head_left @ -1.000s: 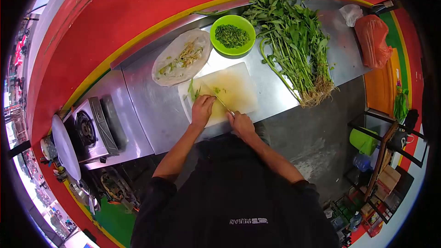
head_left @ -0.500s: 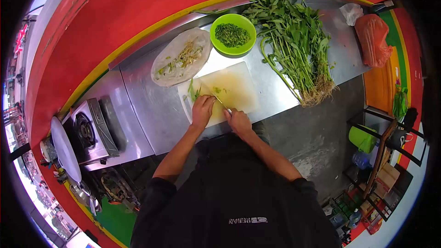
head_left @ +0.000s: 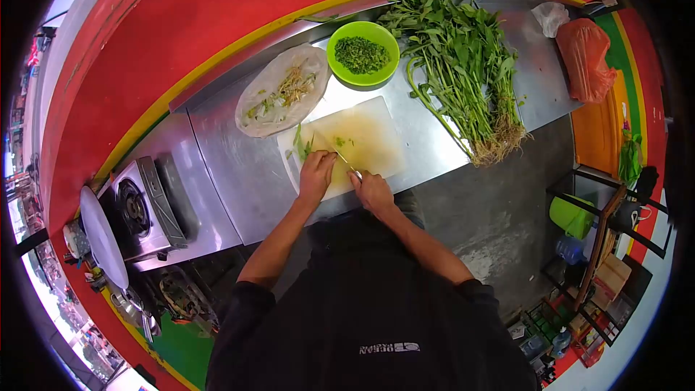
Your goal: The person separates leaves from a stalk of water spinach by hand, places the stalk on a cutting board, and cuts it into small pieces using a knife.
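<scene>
On a white cutting board (head_left: 373, 127) with a yellowish stain, my left hand (head_left: 316, 176) is closed over some leafy greens (head_left: 301, 145), whose leaves stick out beyond the fingers. My right hand (head_left: 373, 192) grips a knife (head_left: 347, 162) by its handle; the blade points away and to the left, close beside my left fingertips. A few chopped green bits (head_left: 342, 142) lie on the board past the blade. My fingers hide the stems of the greens.
Behind the board stand a lime-green bowl (head_left: 393, 47) of chopped greens and a plastic bag (head_left: 250, 119) with trimmings. A large bunch of rooted greens (head_left: 463, 65) lies to the right, a red bag (head_left: 585, 61) beyond. A gas stove (head_left: 137, 206) is at left.
Both hands and the knife hold nearly the same place on the board. The whole view has shifted very slightly.
</scene>
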`<control>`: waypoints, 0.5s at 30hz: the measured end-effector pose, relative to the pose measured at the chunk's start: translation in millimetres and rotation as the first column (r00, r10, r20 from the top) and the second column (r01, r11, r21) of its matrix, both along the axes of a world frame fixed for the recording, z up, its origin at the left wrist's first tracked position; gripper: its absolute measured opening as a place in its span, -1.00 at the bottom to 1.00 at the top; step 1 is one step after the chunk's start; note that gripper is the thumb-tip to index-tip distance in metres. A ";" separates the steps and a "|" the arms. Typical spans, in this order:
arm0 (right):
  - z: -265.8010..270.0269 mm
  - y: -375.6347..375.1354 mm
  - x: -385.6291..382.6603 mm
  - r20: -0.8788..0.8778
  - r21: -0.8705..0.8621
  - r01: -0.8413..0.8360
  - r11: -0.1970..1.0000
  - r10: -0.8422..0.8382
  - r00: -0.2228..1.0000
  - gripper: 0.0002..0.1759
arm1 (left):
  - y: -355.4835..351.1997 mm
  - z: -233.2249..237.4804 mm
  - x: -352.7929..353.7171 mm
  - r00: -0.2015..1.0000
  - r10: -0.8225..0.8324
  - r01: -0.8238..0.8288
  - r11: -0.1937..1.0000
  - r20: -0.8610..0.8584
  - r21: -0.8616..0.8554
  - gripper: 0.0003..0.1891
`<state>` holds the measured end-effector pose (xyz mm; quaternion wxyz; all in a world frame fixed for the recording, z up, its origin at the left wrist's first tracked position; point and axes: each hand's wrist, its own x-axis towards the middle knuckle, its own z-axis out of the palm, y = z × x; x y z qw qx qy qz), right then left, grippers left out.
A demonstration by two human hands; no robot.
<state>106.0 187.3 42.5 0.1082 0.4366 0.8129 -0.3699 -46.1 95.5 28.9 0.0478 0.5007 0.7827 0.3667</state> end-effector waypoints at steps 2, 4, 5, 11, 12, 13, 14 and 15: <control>-0.5 -3.3 2.3 -0.016 -0.016 0.016 1.000 -0.016 1.000 -0.37 | -3.0 -2.6 -0.6 0.999 -0.009 0.010 1.000 0.042 -0.030 -0.87; -0.1 -5.2 8.1 0.004 -0.004 0.008 1.000 -0.008 1.000 -0.36 | -3.0 -4.9 -1.4 0.999 -0.006 0.007 1.000 0.044 -0.021 -0.86; -0.6 -5.5 10.1 0.006 -0.002 0.008 1.000 -0.008 1.000 -0.36 | -2.7 -6.3 -1.0 0.999 -0.003 0.004 1.000 0.047 -0.013 -0.86; -7.8 -4.6 4.5 -0.001 -0.020 0.021 1.000 -0.021 1.000 -0.36 | -2.2 -4.9 -1.2 0.999 -0.008 0.008 1.000 0.034 -0.014 -0.86; -4.9 -3.9 2.5 -0.002 -0.020 0.023 1.000 -0.023 1.000 -0.36 | -3.0 -4.2 -0.3 0.999 -0.010 0.010 1.000 0.033 -0.014 -0.86; -1.8 -2.5 0.7 -0.015 -0.021 0.010 1.000 -0.011 1.000 -0.36 | -3.3 -3.3 0.6 0.999 -0.004 0.005 1.000 0.049 -0.021 -0.87; 1.6 -1.0 -1.1 -0.030 -0.021 -0.003 1.000 0.002 1.000 -0.36 | -2.6 -2.6 0.1 0.998 0.003 -0.001 1.000 0.064 -0.028 -0.87; 4.1 -1.5 -1.1 -0.034 -0.019 0.000 1.000 0.000 0.999 -0.36 | -2.0 -2.3 -1.1 0.998 0.000 0.001 1.000 0.061 -0.026 -0.87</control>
